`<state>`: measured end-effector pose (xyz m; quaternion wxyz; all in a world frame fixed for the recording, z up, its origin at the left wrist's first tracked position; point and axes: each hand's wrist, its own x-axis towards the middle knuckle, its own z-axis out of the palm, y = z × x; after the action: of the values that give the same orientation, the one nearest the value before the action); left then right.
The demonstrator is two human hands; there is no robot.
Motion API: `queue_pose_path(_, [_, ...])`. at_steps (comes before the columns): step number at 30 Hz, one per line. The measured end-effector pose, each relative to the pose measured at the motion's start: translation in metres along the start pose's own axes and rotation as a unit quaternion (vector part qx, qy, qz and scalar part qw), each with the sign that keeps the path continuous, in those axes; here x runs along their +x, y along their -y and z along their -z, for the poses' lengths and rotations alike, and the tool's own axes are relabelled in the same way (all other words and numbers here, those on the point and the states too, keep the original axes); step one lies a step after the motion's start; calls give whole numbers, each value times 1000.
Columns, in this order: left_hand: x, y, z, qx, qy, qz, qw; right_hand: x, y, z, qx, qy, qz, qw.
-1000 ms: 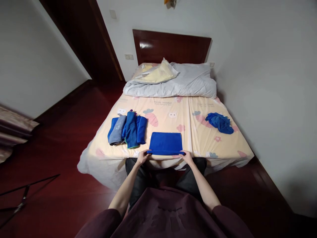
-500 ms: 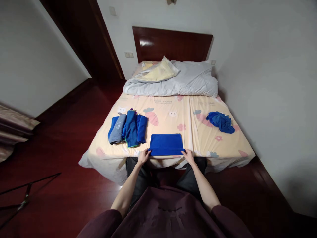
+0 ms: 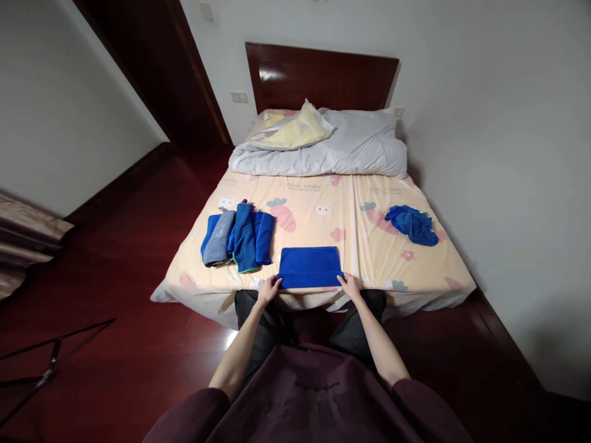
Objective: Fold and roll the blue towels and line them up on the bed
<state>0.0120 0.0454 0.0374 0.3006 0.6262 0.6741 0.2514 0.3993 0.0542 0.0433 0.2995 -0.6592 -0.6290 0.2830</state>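
A blue cloth (image 3: 309, 264) lies flat on the bed close to its front edge, with a narrow folded strip along the near side. My left hand (image 3: 268, 289) pinches the cloth's near left corner, and my right hand (image 3: 349, 287) pinches the near right corner. To the left, several rolled cloths lie side by side, among them a grey one (image 3: 219, 239), a teal one with a green edge (image 3: 244, 239) and a bright blue one (image 3: 265, 238). A crumpled blue cloth (image 3: 412, 225) rests on the right part of the bed.
The bed (image 3: 305, 215) has a patterned sheet. A grey quilt (image 3: 364, 151) and a pale yellow pillow (image 3: 300, 130) lie by the dark headboard (image 3: 321, 77). A black metal stand (image 3: 55, 351) is on the floor at left; a curtain (image 3: 28, 240) hangs behind it.
The view has tilted down slightly. Both hands keep their pinch on the blue cloth's near corners, and the cloth has hardly moved.
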Motion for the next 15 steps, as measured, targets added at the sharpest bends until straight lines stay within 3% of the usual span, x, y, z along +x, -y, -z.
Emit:
queue_pose_path(8, [-11, -5, 2, -43, -11, -6, 999, -1, 5, 3, 32, 5, -4, 999])
queue_pose_path(15, [-8, -3, -1, -29, -41, 1, 999, -2, -1, 2, 58, 12, -8, 998])
